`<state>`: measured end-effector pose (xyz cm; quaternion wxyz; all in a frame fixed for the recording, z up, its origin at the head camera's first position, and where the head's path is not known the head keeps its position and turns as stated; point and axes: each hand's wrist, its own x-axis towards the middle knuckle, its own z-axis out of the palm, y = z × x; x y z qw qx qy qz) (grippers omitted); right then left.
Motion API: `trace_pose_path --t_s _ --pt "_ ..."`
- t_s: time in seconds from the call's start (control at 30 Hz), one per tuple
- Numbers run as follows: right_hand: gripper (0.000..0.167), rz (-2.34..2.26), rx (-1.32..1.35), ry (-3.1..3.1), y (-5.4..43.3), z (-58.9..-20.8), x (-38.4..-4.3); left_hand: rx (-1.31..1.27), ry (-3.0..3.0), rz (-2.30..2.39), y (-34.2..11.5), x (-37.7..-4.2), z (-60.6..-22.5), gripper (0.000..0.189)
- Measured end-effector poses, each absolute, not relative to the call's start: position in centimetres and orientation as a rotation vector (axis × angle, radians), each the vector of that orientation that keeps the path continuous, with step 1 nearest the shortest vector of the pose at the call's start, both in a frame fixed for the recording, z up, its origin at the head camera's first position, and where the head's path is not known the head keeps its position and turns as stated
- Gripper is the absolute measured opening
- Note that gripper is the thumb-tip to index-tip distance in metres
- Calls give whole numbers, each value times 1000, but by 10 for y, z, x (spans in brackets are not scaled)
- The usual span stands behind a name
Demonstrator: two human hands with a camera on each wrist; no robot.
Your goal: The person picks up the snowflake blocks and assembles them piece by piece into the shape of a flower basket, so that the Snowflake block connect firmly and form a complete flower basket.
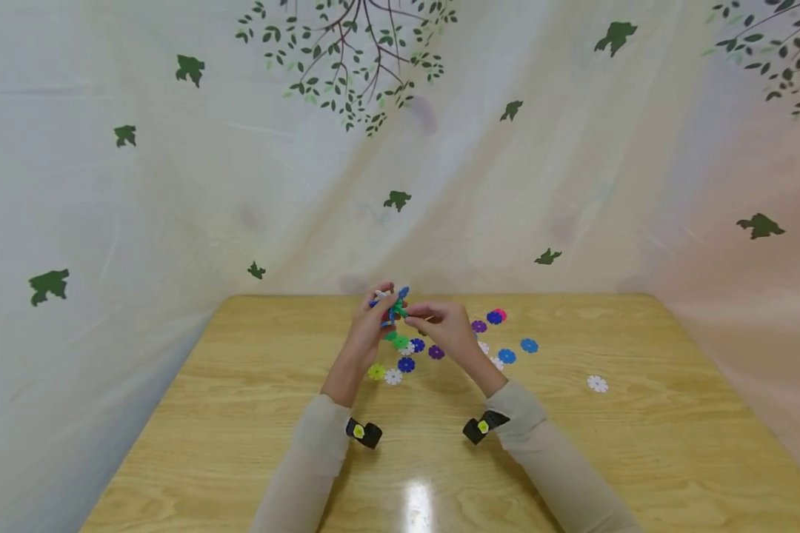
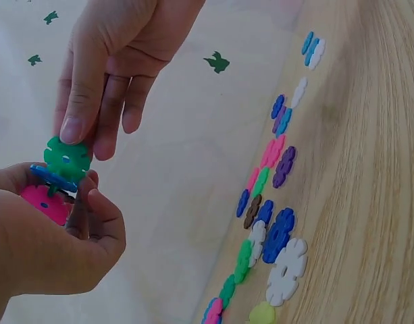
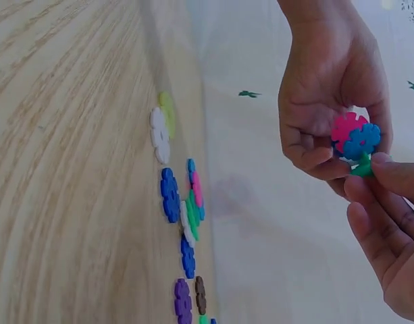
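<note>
My left hand (image 1: pixel 362 329) holds a small cluster of interlocking snowflake discs above the far part of the table. In the left wrist view the cluster shows a pink disc (image 2: pixel 43 204) and a blue disc (image 2: pixel 50 177) set at an angle over it. Between thumb and fingers my right hand (image 1: pixel 448 327) pinches a green disc (image 2: pixel 66 160), whose lower edge meets the blue one. The right wrist view shows the pink and blue discs (image 3: pixel 362 140) face on, inside the left fingers. Those fingers hide part of the cluster.
Loose snowflake discs lie on the wooden table (image 1: pixel 240 414) below and around the hands, among them a yellow (image 1: pixel 376 371), a purple (image 1: pixel 436 352) and a blue one (image 1: pixel 530 346). A white disc (image 1: pixel 597 383) sits apart at right. A printed curtain (image 1: pixel 480 192) hangs behind.
</note>
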<state>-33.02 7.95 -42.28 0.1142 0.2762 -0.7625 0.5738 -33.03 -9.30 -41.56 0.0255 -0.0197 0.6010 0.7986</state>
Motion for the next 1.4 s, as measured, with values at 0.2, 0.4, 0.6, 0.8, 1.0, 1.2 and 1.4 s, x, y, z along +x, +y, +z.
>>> trace_pose_path --t_s 0.2,0.4,0.6,0.8,1.0,1.2,1.4 --pt "18 1637 874 -2338 85 -417 -330 -33 1858 2442 -96 -332 -417 44" --pt "20 1488 939 -2591 105 -413 -341 -7 1886 2448 -106 -333 -415 41" --pt "20 1260 1077 -2821 124 -424 -358 -7 1858 2500 -114 -335 -412 41" --pt "27 1095 1050 -3024 129 -444 -367 -19 1850 2496 -115 -335 -412 35" --pt "26 953 1048 -3068 124 -453 -366 11 1864 2487 -114 -334 -412 35" --pt "17 950 1016 -3056 121 -452 -363 42 1872 2464 -115 -333 -412 38" --pt "15 1101 1012 -2998 122 -449 -359 67 1887 2415 -115 -333 -414 40"
